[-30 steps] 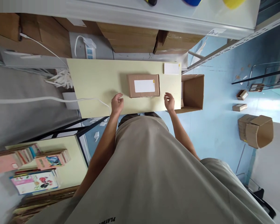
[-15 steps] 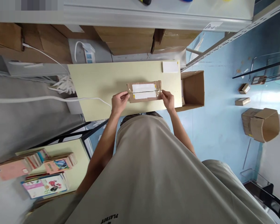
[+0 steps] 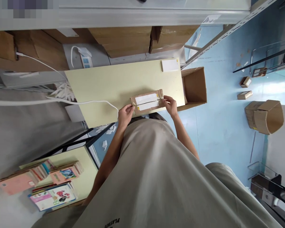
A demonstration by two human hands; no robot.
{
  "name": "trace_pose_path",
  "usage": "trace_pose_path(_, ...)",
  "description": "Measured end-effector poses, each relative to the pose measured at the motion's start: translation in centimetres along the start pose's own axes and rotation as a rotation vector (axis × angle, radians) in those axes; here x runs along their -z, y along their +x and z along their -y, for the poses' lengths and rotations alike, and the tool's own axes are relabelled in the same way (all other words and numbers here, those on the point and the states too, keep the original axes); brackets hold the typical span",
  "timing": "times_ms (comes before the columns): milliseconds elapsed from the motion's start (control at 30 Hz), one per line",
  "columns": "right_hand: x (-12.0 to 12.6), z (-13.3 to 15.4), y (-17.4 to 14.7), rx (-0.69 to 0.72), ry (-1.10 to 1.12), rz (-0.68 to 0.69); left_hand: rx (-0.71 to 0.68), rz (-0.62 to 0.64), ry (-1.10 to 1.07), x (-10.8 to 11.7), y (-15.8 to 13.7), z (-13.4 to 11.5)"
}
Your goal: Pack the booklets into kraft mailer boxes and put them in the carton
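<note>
A small brown cardboard package (image 3: 145,110) rests on the pale yellow table (image 3: 97,85), slightly tilted. White panels (image 3: 143,99) cover its top, with yellow marks at two corners. A thin dark line runs lengthwise between them; I cannot tell whether it is a seam or a cord. Shiny clear tape shows at both ends. My left hand (image 3: 126,115) is closed, pinching the package's left end with thumb and fingers. At the opposite end, my right hand (image 3: 170,105) is closed in a similar pinch. The fingertips hide the exact grip points.
A white flat box (image 3: 170,65) lies at the table's far right corner. Beside the table stands an open carton (image 3: 194,85). A white cable (image 3: 85,102) reaches my left wrist. A shelf (image 3: 133,17) with cartons is beyond, and books (image 3: 53,194) lie at lower left.
The package has turned slightly, its left end now nearer my body. My left hand has moved closer in and to the right. The view has shifted a little.
</note>
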State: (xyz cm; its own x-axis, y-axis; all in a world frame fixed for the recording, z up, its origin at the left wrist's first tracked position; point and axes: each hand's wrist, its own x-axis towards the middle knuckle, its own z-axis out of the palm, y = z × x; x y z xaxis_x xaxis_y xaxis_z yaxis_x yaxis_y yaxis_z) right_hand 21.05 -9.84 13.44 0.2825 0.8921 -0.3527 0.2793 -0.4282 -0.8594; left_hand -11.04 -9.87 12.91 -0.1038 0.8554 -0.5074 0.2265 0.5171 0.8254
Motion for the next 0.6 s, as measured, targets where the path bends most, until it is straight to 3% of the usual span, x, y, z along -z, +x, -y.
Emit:
trace_pose_path(333, 0.1, 0.3, -7.4, -0.063, 0.025, -0.071, 0.021, 0.096, 0.112, 0.4, -1.6, 0.0)
trace_pose_path(467, 1.2, -0.6, -9.8, -0.127, 0.021, -0.102, 0.028, 0.129, 0.164, -0.8, -1.9, -0.3)
trace_pose_path(600, 3.6, -2.0, -9.7, -0.162, 0.038, -0.084, 0.032, 0.094, 0.209, -3.2, -2.4, -1.0)
